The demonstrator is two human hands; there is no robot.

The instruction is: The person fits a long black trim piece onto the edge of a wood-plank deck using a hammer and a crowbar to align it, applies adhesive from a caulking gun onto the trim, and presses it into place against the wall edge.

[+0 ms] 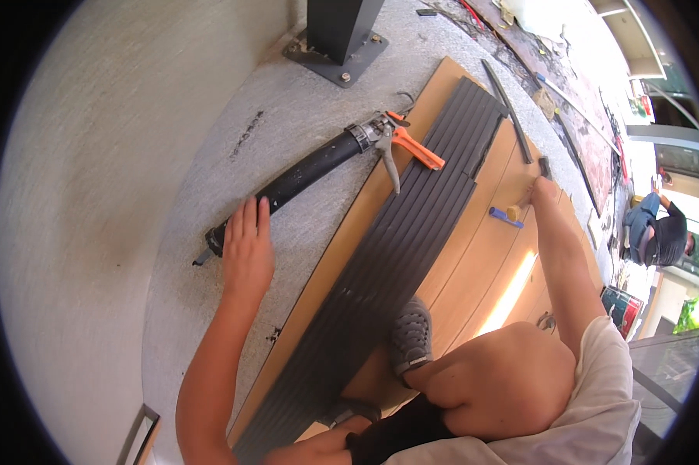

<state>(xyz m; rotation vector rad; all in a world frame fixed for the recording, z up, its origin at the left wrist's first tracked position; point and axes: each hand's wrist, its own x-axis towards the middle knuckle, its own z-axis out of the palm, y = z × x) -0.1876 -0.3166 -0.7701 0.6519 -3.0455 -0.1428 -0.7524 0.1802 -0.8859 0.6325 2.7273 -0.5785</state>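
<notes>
My left hand (247, 248) has its fingers over the lower end of a black caulking gun (310, 167), whose metal-and-orange handle reaches over the grooved dark strips (396, 240). These strips lie on brown boards (442, 275). My right hand (541, 194) is closed at the boards' far right, by a small dark piece (544, 166); what its fingers hold is hard to make out. Just left of it are a blue tube-like piece (507, 219) and a small tan piece beside that. My shoes and bare knee are on or over the boards.
A dark steel post with a bolted base plate (341, 58) stands at the top. A pale wall (78, 194) curves along the left. Long thin bars (506, 108) and debris lie upper right. A co-worker in a dark top (659, 232) is farther off at right, near a red toolbox (621, 310).
</notes>
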